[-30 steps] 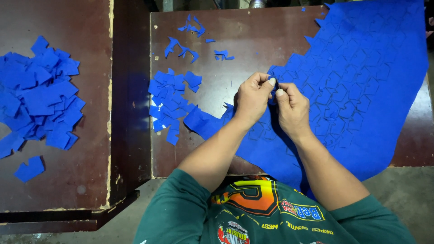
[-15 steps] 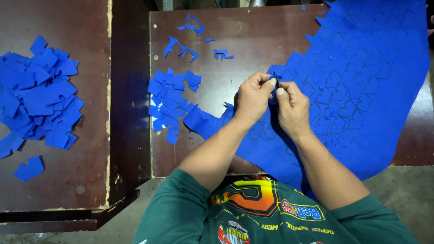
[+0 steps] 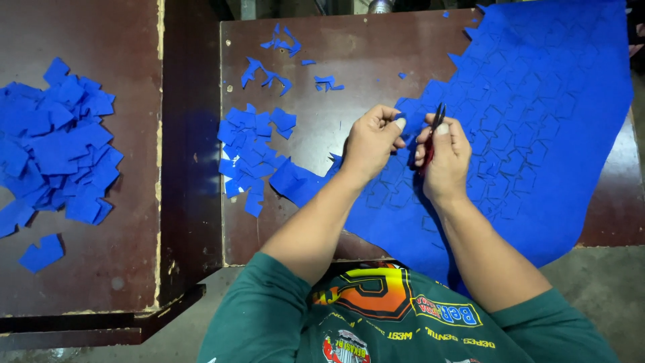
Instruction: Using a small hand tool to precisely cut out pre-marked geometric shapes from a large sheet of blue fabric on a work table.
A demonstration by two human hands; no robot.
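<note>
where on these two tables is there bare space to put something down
Bare wood lies on the right table between the small pile of blue pieces and the left hand, and along the left table's near edge. The big blue sheet crowds the rest.

- The left hand [image 3: 373,142] pinched the edge of a large blue sheet [image 3: 537,134] marked with cut outlines.
- The right hand [image 3: 443,153] gripped small red-handled scissors [image 3: 433,131] at that edge (blades pointing up).
- Cut blue pieces [image 3: 252,158] lay beside it on the brown table [image 3: 336,54].
- A larger blue pile [image 3: 57,144] sat on the left table [image 3: 87,269].
</note>
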